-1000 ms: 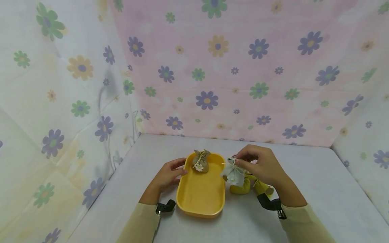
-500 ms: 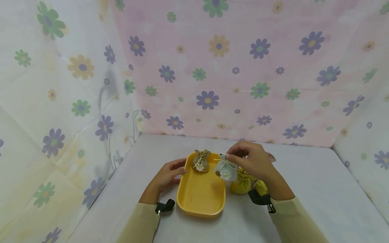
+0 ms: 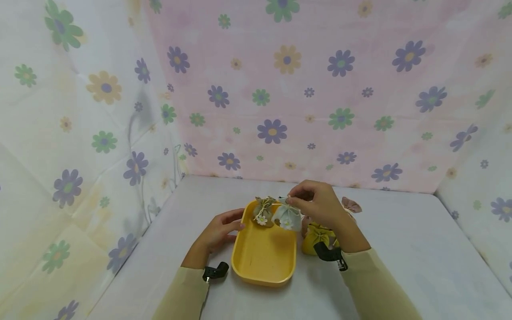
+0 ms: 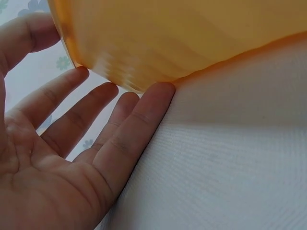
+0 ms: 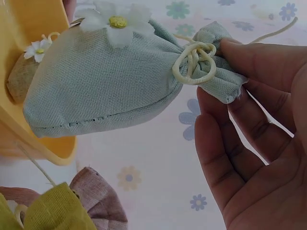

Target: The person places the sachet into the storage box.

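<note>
My right hand [image 3: 322, 206] pinches the gathered neck of a pale green cloth drawstring pouch [image 3: 289, 218] between thumb and fingers. In the right wrist view, a white flower and a tied cream cord show on this pouch [image 5: 110, 81]. It hangs over the far right part of a yellow tray [image 3: 264, 262], beside a tan drawstring pouch [image 3: 261, 214] that sits in the tray's far end. My left hand [image 3: 216, 231] is at the tray's left side. The left wrist view shows its fairly straight fingers touching the tray's outer wall [image 4: 192, 38].
Right of the tray, a mustard-yellow pouch [image 3: 314, 242] stands on the white table [image 3: 416, 249], partly behind my right wrist. A mauve pouch [image 3: 352, 205] shows past that hand. Flower-patterned cloth [image 3: 272, 89] hangs at the back and sides.
My right hand has moved left with the pale green pouch, from beside the tray's right rim to over its far end. The left hand and tray hold still.
</note>
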{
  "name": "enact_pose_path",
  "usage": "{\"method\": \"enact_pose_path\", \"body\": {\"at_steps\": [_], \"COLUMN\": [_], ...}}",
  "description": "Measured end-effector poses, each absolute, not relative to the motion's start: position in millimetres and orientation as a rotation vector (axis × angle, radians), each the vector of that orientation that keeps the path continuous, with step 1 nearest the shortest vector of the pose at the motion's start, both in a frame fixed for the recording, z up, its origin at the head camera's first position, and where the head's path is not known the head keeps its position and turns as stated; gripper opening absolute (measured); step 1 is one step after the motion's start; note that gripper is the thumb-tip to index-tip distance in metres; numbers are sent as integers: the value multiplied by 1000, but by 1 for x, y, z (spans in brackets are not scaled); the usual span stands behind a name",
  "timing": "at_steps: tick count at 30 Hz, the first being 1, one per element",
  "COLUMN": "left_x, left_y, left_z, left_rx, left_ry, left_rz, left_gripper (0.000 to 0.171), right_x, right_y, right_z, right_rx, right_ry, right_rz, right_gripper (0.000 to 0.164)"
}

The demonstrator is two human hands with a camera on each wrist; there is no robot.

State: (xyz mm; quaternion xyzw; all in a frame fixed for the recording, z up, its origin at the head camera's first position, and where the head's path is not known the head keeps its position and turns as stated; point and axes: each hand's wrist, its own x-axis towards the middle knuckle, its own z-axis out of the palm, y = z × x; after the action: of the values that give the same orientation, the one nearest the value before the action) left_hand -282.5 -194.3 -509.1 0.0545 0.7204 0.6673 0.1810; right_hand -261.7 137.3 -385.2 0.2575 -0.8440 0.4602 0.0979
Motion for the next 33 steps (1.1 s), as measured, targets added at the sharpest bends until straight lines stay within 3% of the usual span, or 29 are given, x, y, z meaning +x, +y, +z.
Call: {"method": "enact_pose_path", "body": {"at_steps": [33], "left_x": [-283], "left_y": [-196], "left_z": [-516], "left_rx": [132], "left_ry": [1998], "left_rz": [1942], "left_gripper": [59], "right_x": [-288], "right_y": [120], "right_z": [-411], "right_rx": [616], "right_ry": [-2575], "right_rz": [1372], "right_gripper": [6]}}
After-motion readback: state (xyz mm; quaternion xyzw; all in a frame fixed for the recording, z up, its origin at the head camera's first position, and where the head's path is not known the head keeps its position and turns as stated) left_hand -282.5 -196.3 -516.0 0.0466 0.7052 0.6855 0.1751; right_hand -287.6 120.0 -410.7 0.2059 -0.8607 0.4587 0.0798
